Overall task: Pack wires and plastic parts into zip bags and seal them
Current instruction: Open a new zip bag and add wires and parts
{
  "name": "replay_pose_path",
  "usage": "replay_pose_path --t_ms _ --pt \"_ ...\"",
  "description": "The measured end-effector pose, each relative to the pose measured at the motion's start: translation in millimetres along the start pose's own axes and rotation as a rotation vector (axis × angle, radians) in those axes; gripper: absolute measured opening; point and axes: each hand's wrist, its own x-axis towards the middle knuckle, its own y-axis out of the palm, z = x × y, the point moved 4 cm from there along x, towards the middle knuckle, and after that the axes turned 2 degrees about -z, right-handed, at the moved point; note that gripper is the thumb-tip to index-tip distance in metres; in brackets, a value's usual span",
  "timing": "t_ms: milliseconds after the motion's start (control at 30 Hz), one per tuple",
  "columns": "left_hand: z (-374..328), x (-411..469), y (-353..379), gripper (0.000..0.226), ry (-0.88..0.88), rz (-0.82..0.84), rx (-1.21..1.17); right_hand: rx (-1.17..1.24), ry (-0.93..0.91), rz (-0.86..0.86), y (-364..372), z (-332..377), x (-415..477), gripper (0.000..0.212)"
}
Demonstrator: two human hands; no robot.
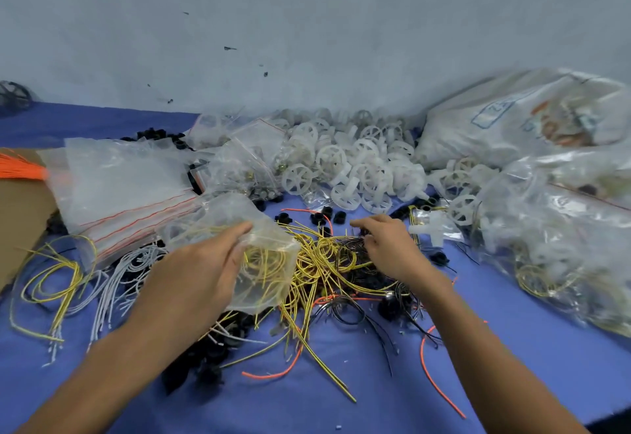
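The left hand (201, 269) grips a clear plastic zip bag (263, 263) by its upper edge, fingers and thumb pinching the film, apparently to keep it ready just above the loose tangle of yellow and black wires (327, 263) on the blue surface (512, 348); yellow wires already sit inside. The right hand (386, 246) reaches into that tangle, fingers curled down, likely to gather more, though whether they hold a strand cannot be told.

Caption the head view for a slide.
Left hand holds a clear bag; right hand reaches into the tangled wire pile on the blue table.
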Motion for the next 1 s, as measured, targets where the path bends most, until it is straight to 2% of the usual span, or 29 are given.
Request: replay_pose_path --t_ms 100,200,300,433,600,700,767,900,1000 --pt "-1 -1 -2 0.038 -0.003 -0.014 -0.015 -0.227 -0.032 0.242 8 -6 15 0.04" --pt "2 -3 -5 0.049 -0.017 -0.026 -0.025 -0.187 -0.046 0.283 1 -10 19 0.024" --pt "3 -3 -5 0.051 -0.022 -0.013 -0.037 -0.155 -0.062 0.38 -1 -13 15 0.034" --pt "1 -3 -4 0.051 -0.013 -0.014 -0.046 -0.156 -0.091 0.234 -5 -14 16 0.019" --pt "5 -4 -1 0.039 0.001 -0.019 -0.025 0.36 0.048 -0.067 -35 -28 13 0.009" --pt "5 -3 -1 0.043 0.013 -0.023 -0.027 0.685 0.108 -0.272 -59 -30 6 0.009" --pt "4 -1 0 0.043 0.019 -0.029 -0.035 0.94 0.136 -0.331 -70 -25 -3 0.01" --pt "3 2 5 0.034 -0.009 -0.028 -0.047 1.392 0.137 -0.205 -65 9 -48 0.014" --pt "-1 3 9 0.032 -0.008 -0.024 -0.048 1.619 0.18 -0.05 -28 47 -98 0.029"
